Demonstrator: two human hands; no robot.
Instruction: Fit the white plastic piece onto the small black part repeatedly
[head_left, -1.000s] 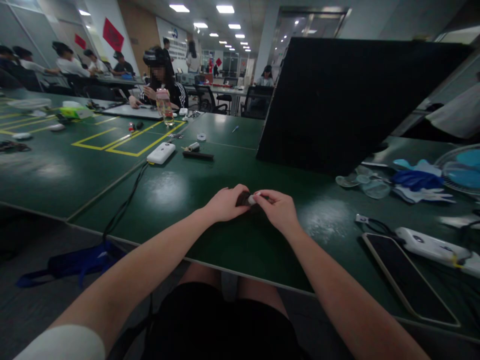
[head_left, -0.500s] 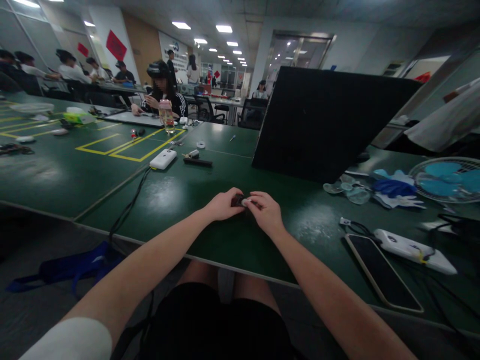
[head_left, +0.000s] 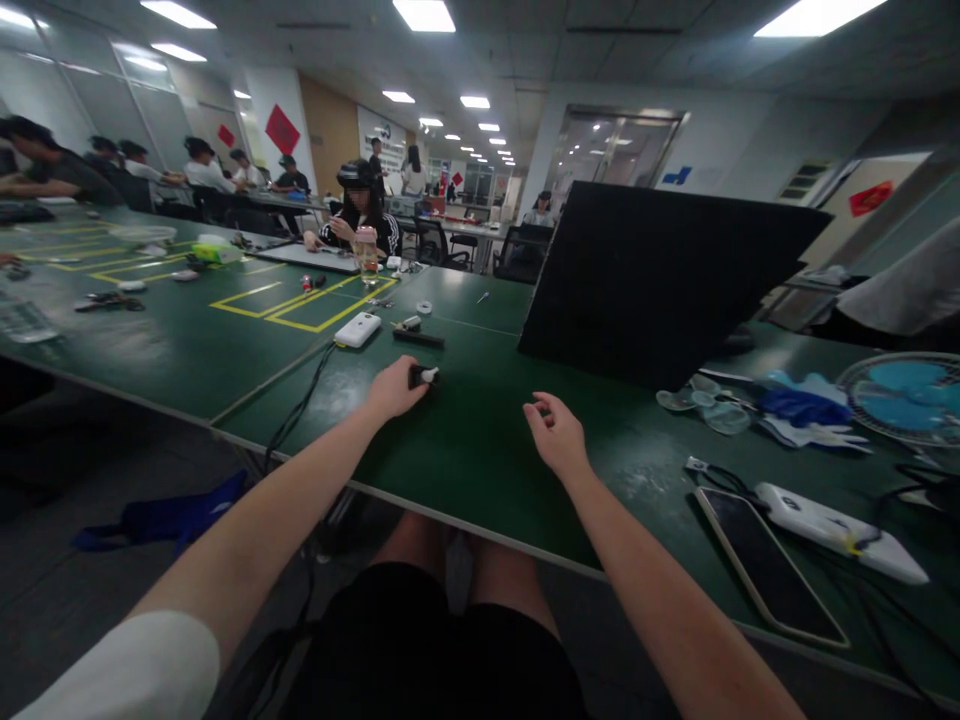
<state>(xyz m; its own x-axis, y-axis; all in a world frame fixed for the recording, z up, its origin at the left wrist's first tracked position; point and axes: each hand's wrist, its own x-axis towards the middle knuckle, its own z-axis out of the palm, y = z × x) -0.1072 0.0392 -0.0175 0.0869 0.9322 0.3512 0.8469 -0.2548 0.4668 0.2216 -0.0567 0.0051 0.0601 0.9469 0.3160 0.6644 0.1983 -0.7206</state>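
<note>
My left hand [head_left: 396,388] is closed on a small black object with a white knob-like part [head_left: 428,376], just above the green table or resting on it; I cannot tell which. The fingers hide much of the object, so its kind does not show. To the right, well apart from it, my right hand [head_left: 556,430] hovers over the table with its fingers loosely curled. Nothing shows between those fingers. A black bar-shaped piece [head_left: 418,339] lies just beyond my left hand, with a small light-coloured item [head_left: 409,323] behind it.
A white power bank [head_left: 358,330] with a cable lies left. Beyond stands a large black panel [head_left: 660,285]. To the right are a phone [head_left: 769,565], a white power strip-like box [head_left: 840,530], gloves [head_left: 810,405] and a fan [head_left: 907,395]. A person [head_left: 360,220] sits across the table near a bottle [head_left: 367,257].
My hands were together on the small object; now they are apart. My left hand has carried it leftward and away from me, while my right hand has let go and drawn back to the right.
</note>
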